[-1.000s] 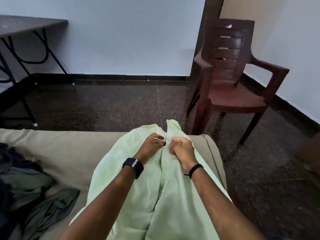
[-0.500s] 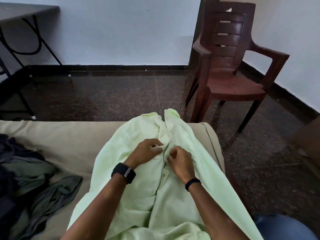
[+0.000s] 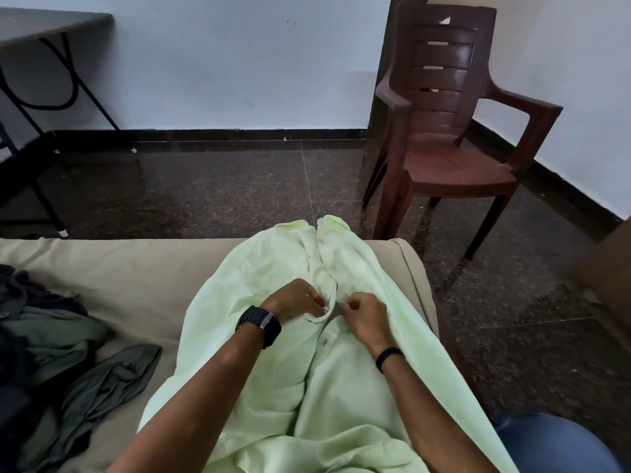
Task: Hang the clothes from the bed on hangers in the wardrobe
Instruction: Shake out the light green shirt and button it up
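While the pale green shirt (image 3: 273, 353) lay spread lengthwise over the beige bed (image 3: 119, 271) in the lower middle of the frame, both hands worked at its front opening. The left hand (image 3: 293, 300), a black watch (image 3: 258, 325) on its wrist, had its fingers (image 3: 316, 302) curled and pinching a fold of the left placket edge. The right hand (image 3: 367, 319), a thin black band (image 3: 389, 358) on its wrist, sat just beside it, its fingers (image 3: 351, 302) curled tight and nipping the opposite edge of the cloth; whether a button lay between them could not be told. The two hands were close together but not touching, the gap of the shirt opening running between them toward the collar (image 3: 317, 227), which pointed to the far edge of the bed at mid-frame.

At the lower left of the frame a heap of dark grey and olive clothes (image 3: 61, 356) lay crumpled on the bed, well apart from the green shirt. Beyond the bed stretched a dark speckled floor (image 3: 222, 186). A brown plastic armchair (image 3: 447, 131) stood at the upper right, near a dark corner post and the white wall. A dark folding surface (image 3: 41, 25) with black metal legs stood at the upper left. A patch of blue denim (image 3: 553, 442) showed at the lower right corner.
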{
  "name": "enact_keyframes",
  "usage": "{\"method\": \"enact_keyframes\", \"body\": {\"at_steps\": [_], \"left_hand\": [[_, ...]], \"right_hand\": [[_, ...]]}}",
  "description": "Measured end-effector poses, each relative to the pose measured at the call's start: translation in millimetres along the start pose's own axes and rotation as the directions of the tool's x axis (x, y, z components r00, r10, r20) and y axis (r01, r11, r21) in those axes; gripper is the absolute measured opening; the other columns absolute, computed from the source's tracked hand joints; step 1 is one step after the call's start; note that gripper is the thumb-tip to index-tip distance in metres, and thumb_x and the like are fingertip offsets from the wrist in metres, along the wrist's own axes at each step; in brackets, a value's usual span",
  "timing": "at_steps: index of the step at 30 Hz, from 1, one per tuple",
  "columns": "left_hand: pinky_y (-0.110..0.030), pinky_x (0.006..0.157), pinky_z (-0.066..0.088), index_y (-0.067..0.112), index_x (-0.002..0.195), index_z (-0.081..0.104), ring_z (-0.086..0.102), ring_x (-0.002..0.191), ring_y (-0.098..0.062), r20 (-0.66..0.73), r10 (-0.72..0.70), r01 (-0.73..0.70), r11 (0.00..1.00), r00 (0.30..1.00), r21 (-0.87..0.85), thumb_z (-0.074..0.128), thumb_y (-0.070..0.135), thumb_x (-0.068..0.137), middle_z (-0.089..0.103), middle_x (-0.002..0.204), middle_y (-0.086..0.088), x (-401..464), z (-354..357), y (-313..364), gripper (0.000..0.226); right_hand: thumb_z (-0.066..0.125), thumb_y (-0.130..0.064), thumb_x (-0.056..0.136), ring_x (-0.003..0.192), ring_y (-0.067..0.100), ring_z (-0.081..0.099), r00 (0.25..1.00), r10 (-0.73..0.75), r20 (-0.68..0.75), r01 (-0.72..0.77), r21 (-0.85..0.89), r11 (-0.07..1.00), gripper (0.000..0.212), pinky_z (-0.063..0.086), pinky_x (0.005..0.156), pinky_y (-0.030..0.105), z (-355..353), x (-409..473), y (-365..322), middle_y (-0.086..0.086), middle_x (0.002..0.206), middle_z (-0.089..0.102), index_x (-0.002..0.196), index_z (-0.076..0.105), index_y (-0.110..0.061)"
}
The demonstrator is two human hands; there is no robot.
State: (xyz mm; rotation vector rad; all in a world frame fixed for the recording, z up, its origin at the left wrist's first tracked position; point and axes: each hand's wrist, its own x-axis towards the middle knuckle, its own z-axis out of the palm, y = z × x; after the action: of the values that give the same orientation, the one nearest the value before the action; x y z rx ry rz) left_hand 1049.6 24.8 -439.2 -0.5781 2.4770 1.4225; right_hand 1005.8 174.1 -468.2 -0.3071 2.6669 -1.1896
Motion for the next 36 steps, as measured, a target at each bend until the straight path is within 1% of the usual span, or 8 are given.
{"method": "enact_keyframes", "body": {"at_steps": [4,6,13,19,21,24,30,36], "left_hand": [[-0.022,0.058,0.035,0.004,0.07,0.067,0.045,0.057,-0.007,-0.02,0.02,-0.017,0.989,1.0,0.145,0.069,0.004,0.077,0.055,0.063,-0.003,-2,6,3,0.007],[-0.022,0.051,0.026,0.013,0.05,0.047,0.032,0.044,-0.005,-0.117,0.035,-0.027,0.997,0.993,0.073,0.063,0.004,0.081,0.038,0.049,0.003,-2,8,4,0.035],[-0.015,0.057,0.039,0.016,0.087,0.063,0.055,0.069,-0.007,-0.552,0.093,-0.183,0.977,0.829,-0.111,0.067,0.015,0.087,0.063,0.075,0.003,-30,-14,11,0.004],[-0.006,0.072,0.036,0.011,0.084,0.065,0.05,0.072,-0.002,-0.625,0.551,-0.459,0.827,0.553,0.323,0.061,-0.011,0.07,0.059,0.079,0.008,-66,-1,22,0.027],[-0.013,0.07,0.036,0.006,0.089,0.063,0.053,0.075,-0.016,-0.575,0.541,-0.415,0.84,0.613,0.349,0.055,-0.017,0.067,0.058,0.079,-0.001,-61,22,13,0.033],[-0.021,0.069,0.041,0.003,0.1,0.061,0.056,0.076,-0.02,-0.536,0.225,-0.231,0.971,0.814,0.057,0.065,-0.007,0.078,0.06,0.08,-0.007,-54,50,-5,0.025],[-0.007,0.057,0.039,0.015,0.075,0.063,0.054,0.06,0.002,-0.598,0.039,-0.192,0.962,0.801,-0.194,0.067,0.008,0.081,0.062,0.067,0.008,-50,70,-14,0.011],[-0.013,0.069,0.048,0.014,0.084,0.069,0.064,0.076,-0.005,-0.572,0.035,-0.238,0.929,0.819,-0.283,0.058,0.0,0.084,0.071,0.081,0.003,-51,79,-15,0.018]], "right_hand": [[0.057,-0.001,0.088,0.055,0.022,0.054,0.977,0.173,0.125,-0.213,0.553,0.806,0.018,0.052,0.063,0.035,-19,6,9,0.01,0.066,0.053,0.07,0.06,-0.004],[0.057,0.0,0.09,0.061,0.022,0.052,0.966,0.181,0.186,-0.259,0.664,0.702,0.015,0.052,0.056,0.028,-25,6,8,0.012,0.071,0.051,0.075,0.06,-0.004],[0.059,-0.005,0.092,0.08,0.02,0.062,0.988,0.11,0.106,-0.152,0.721,0.676,0.013,0.053,0.069,0.03,-35,-7,-15,0.008,0.083,0.066,0.086,0.068,-0.011],[0.061,-0.013,0.092,0.077,-0.002,0.063,0.965,-0.176,-0.194,0.242,0.399,0.885,0.012,0.054,0.075,0.026,-39,-17,-43,-0.016,0.078,0.064,0.089,0.065,-0.024],[0.061,-0.008,0.089,0.081,0.008,0.066,0.987,-0.116,-0.107,0.151,0.416,0.897,0.012,0.056,0.075,0.031,-33,-19,-42,-0.005,0.084,0.067,0.092,0.064,-0.02],[0.067,0.001,0.08,0.089,0.023,0.067,0.993,0.09,0.073,-0.114,0.491,0.864,0.025,0.057,0.082,0.037,-25,-24,-27,0.008,0.096,0.068,0.102,0.065,-0.009],[0.065,-0.007,0.083,0.074,0.009,0.063,0.996,-0.046,-0.079,0.066,0.274,0.96,0.007,0.046,0.068,0.009,-19,-35,-11,-0.006,0.075,0.068,0.082,0.07,-0.012],[0.053,-0.007,0.091,0.084,0.021,0.057,0.969,-0.246,0.001,0.246,-0.046,0.968,0.015,0.047,0.075,0.03,5,-40,-15,0.01,0.087,0.063,0.088,0.067,-0.004]]}}
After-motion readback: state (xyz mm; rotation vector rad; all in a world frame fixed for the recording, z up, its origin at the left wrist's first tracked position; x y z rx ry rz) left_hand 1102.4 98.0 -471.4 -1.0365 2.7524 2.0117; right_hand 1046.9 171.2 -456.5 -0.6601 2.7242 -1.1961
